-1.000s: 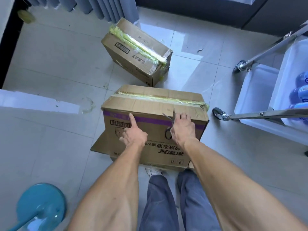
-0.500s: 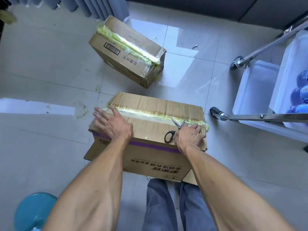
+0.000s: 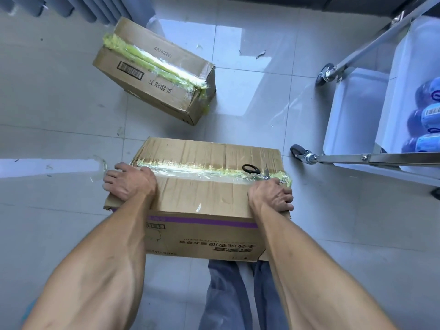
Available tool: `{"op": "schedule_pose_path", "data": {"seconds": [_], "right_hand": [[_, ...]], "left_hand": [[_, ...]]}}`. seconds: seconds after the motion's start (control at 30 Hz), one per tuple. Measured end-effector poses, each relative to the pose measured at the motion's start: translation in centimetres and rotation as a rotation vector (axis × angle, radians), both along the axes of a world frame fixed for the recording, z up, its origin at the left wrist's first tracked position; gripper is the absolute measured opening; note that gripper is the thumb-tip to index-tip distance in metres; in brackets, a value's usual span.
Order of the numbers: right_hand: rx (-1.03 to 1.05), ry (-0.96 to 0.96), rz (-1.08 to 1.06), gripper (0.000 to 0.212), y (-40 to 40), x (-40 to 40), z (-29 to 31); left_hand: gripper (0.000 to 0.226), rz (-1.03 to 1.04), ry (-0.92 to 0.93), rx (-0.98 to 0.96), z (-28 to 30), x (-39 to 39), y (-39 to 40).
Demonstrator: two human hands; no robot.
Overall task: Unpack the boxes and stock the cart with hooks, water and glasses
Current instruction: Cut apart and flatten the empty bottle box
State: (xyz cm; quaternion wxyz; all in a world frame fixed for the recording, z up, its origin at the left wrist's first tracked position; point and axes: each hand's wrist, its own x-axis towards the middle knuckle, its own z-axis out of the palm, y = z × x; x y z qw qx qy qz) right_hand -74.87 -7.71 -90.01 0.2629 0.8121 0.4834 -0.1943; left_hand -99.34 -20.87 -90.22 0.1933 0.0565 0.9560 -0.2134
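The left hand [image 3: 130, 184] grips the near box [image 3: 207, 194] at its left corner; the right hand [image 3: 271, 195] grips its right edge. Scissors [image 3: 256, 171] lie on the uncut tape [image 3: 190, 169]. The far box [image 3: 154, 72] is sealed too; the cart [image 3: 357, 91] holds only bottles [image 3: 426, 115].
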Motion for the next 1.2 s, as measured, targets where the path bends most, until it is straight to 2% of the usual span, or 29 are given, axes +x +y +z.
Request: {"op": "schedule_pose_path", "data": {"seconds": [0.13, 0.3, 0.43, 0.53, 0.6, 0.67, 0.77, 0.83, 0.9, 0.97, 1.1, 1.2], "right_hand": [[0.166, 0.041, 0.014, 0.023, -0.8, 0.3, 0.0], [0.34, 0.075, -0.055, 0.022, 0.3, -0.8, 1.9], [0.54, 0.186, 0.017, 0.027, 2.7, -2.5, 5.1], [0.591, 0.232, 0.106, 0.023, 4.8, -4.0, 6.5], [0.552, 0.231, 0.189, 0.025, 5.3, -4.7, 6.6], [0.441, 0.231, 0.27, 0.032, 4.5, -5.2, 6.2], [0.169, 0.289, 0.387, 0.048, 0.5, -6.4, 5.0], [-0.003, 0.313, 0.374, 0.049, -2.8, -7.1, 4.1], [-0.09, 0.323, 0.299, 0.045, -5.3, -7.3, 3.6], [-0.07, 0.302, 0.288, 0.038, -6.4, -6.9, 3.4], [-0.01, 0.315, 0.431, 0.028, -5.9, -5.1, 3.6], [-0.037, 0.425, 0.666, 0.02, -4.9, -4.6, 3.7]], "left_hand": [[0.056, -0.002, 0.04, 0.028, 0.4, -0.6, -1.2], [0.051, 0.083, 0.16, 0.174, 2.7, -0.7, -1.0], [0.047, 0.163, 0.263, 0.348, 5.1, -2.0, 0.6], [0.046, 0.213, 0.274, 0.41, 5.6, -2.2, 1.8], [0.055, 0.269, 0.162, 0.362, 5.2, -1.7, 2.3], [0.065, 0.255, -0.033, 0.317, 4.6, 0.1, 2.6], [0.063, 0.093, -0.327, 0.218, 3.3, 4.8, 3.6], [0.073, 0.126, -0.426, 0.17, 2.4, 7.9, 3.9], [0.075, 0.224, -0.465, 0.17, 1.9, 9.8, 3.4], [0.061, 0.253, -0.488, 0.202, 1.6, 10.7, 2.0], [0.04, 0.134, -0.479, 0.272, 1.6, 11.1, -1.5], [0.041, 0.022, -0.431, 0.322, 1.7, 10.7, -3.2]]}}
